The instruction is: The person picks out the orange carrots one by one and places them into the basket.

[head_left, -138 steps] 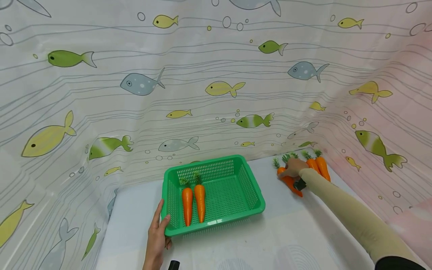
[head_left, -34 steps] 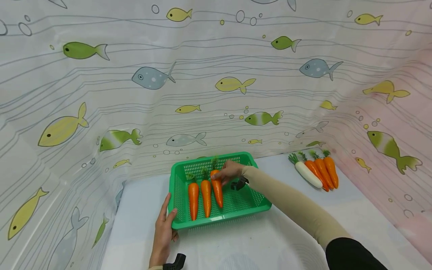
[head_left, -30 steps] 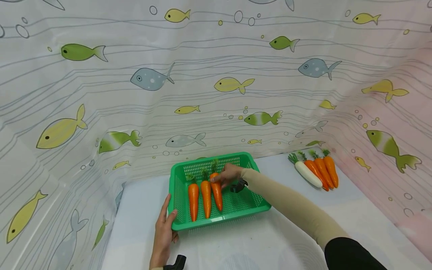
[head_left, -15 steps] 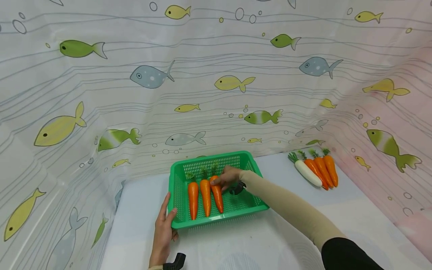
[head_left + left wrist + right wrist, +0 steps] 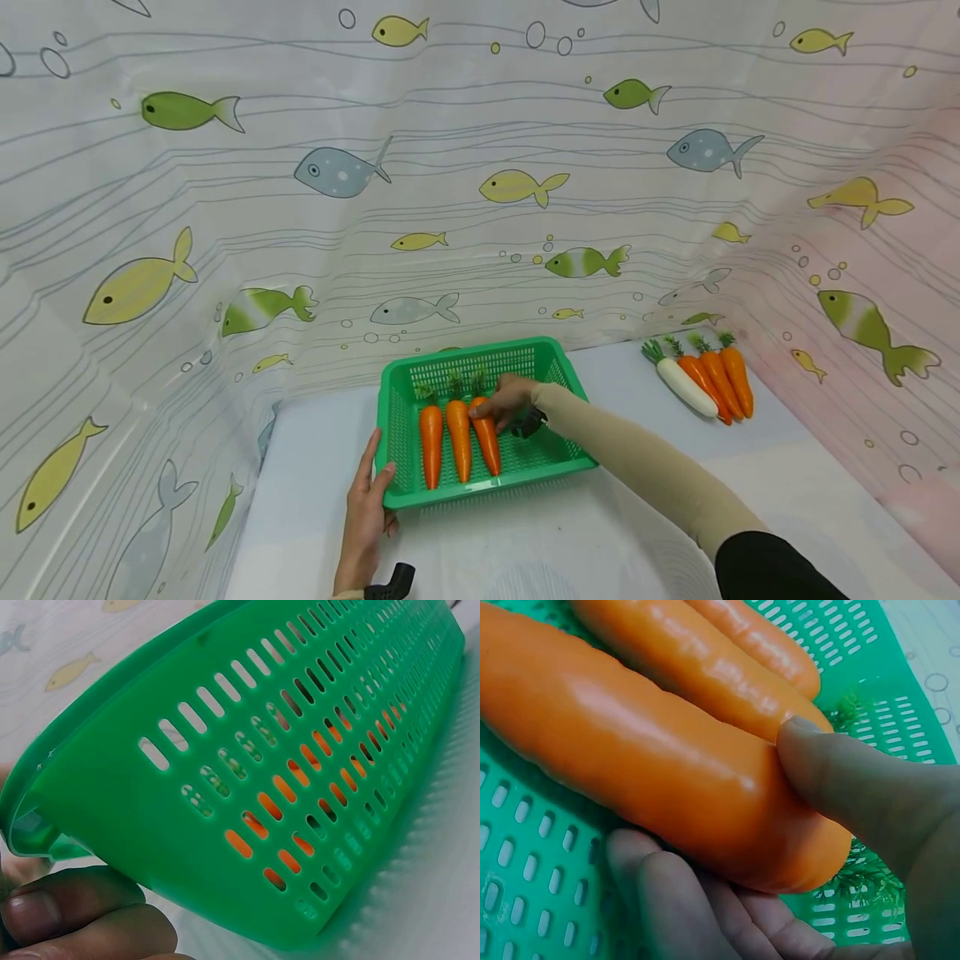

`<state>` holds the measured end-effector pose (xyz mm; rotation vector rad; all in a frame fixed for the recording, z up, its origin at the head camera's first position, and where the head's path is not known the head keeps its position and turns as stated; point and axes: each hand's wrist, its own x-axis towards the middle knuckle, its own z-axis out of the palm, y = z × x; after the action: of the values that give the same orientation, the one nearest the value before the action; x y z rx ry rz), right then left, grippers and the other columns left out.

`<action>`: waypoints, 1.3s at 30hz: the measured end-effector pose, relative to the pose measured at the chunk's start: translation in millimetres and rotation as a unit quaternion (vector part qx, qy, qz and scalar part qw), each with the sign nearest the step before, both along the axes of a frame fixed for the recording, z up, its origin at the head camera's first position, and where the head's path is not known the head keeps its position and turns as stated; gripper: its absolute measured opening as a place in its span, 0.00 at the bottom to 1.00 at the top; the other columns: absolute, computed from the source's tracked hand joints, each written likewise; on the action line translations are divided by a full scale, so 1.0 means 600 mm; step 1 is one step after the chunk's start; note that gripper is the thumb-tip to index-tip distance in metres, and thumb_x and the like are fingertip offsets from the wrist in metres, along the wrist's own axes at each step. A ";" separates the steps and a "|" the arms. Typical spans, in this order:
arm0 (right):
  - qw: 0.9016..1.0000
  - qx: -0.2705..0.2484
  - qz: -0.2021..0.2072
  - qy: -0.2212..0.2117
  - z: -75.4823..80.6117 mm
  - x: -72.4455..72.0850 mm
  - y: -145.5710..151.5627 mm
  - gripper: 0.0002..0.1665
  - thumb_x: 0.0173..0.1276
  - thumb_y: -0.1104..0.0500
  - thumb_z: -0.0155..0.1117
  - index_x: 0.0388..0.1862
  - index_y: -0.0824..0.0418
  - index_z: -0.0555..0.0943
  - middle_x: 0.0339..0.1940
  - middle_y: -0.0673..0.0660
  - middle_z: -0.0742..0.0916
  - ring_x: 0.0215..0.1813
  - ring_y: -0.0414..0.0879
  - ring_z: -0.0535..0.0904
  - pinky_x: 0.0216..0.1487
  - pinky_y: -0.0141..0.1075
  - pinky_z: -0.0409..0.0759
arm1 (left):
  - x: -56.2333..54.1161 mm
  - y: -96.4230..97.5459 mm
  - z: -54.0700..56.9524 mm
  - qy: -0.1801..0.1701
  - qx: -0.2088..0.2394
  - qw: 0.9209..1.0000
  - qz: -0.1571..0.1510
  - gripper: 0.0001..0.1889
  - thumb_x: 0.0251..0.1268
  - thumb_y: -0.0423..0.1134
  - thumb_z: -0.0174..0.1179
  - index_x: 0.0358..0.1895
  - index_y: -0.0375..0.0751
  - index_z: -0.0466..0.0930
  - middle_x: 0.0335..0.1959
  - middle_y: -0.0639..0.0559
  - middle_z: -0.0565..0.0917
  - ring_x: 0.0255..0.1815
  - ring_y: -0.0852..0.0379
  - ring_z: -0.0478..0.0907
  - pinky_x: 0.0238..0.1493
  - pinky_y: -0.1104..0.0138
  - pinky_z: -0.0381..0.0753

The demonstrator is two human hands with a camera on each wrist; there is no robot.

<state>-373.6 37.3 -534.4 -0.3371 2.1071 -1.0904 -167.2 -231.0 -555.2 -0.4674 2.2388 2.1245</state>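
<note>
Right, nearest me at the right edge, there's a black cuff (image 5: 772,567) over a tan sleeve (image 5: 637,458), the arm stretching in across the white table (image 5: 585,533). Over on the near left, the left hand (image 5: 362,517) grips the green basket (image 5: 525,477) by its near left corner, thumb against the rim and some fingers bent underneath. The basket sits slightly askew, its right end farther off. Inside, three carrots lie in a row, tips near, leafy tops far: the left carrot (image 5: 431,446), the middle carrot (image 5: 459,442), and the right carrot (image 5: 489,446), which slants, its tip off to the right. And here's the right hand (image 5: 510,398), down in the basket, pinching that slanted one near its leafy end: thumb on top, fingers below and along the side. Well apart on the far right of the table, a white radish (image 5: 686,387) lies beside three more carrots (image 5: 720,385), all bunched together, leaves to the far side. Behind everything rises a pale sheet (image 5: 450,100) printed with green, yellow and blue-grey fish.
</note>
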 end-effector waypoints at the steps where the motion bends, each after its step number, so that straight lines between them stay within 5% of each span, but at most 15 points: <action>1: 1.000 0.002 0.000 0.001 0.000 0.001 0.000 0.22 0.71 0.47 0.76 0.39 0.67 0.87 0.35 0.61 0.92 0.40 0.57 0.93 0.42 0.41 0.91 | 0.000 0.000 0.000 0.001 0.000 1.000 0.000 0.30 0.87 0.51 0.47 0.82 0.85 0.52 0.56 0.36 0.87 0.13 0.60 0.62 0.17 0.69 0.67; 15: 0.999 0.031 -0.022 0.037 -0.011 -0.003 -0.003 0.25 0.66 0.41 0.79 0.31 0.63 0.88 0.32 0.60 0.92 0.28 0.46 0.89 0.35 0.36 0.90 | -0.002 0.001 0.001 0.002 -0.004 1.000 0.002 0.30 0.87 0.50 0.47 0.82 0.85 0.52 0.61 0.35 0.85 0.13 0.60 0.62 0.16 0.68 0.68; 22: 0.996 0.069 -0.007 0.064 -0.007 0.004 -0.004 0.35 0.66 0.36 0.77 0.37 0.71 0.91 0.32 0.64 0.92 0.23 0.42 0.84 0.31 0.35 0.87 | 0.000 0.002 -0.001 -0.003 -0.009 1.000 0.003 0.30 0.87 0.53 0.48 0.83 0.84 0.52 0.47 0.35 0.89 0.12 0.61 0.62 0.16 0.68 0.70; 28: 0.997 0.058 -0.004 0.056 -0.006 0.009 -0.002 0.38 0.68 0.36 0.75 0.40 0.75 0.89 0.35 0.68 0.92 0.23 0.42 0.82 0.28 0.33 0.84 | 0.001 0.001 -0.003 0.003 -0.009 1.000 0.004 0.30 0.87 0.52 0.48 0.83 0.83 0.52 0.44 0.35 0.89 0.12 0.61 0.61 0.17 0.68 0.70; 39: 0.997 0.062 -0.014 0.045 -0.013 0.005 -0.002 0.34 0.67 0.34 0.74 0.38 0.66 0.90 0.36 0.64 0.92 0.29 0.46 0.87 0.32 0.35 0.87 | 0.001 0.000 -0.004 0.004 -0.006 1.000 0.004 0.30 0.87 0.52 0.48 0.84 0.82 0.52 0.50 0.34 0.88 0.13 0.61 0.61 0.17 0.69 0.69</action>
<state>-370.3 36.1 -542.1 -0.3038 2.2534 -0.9708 -166.8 -230.7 -557.8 -0.4703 2.2596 2.1209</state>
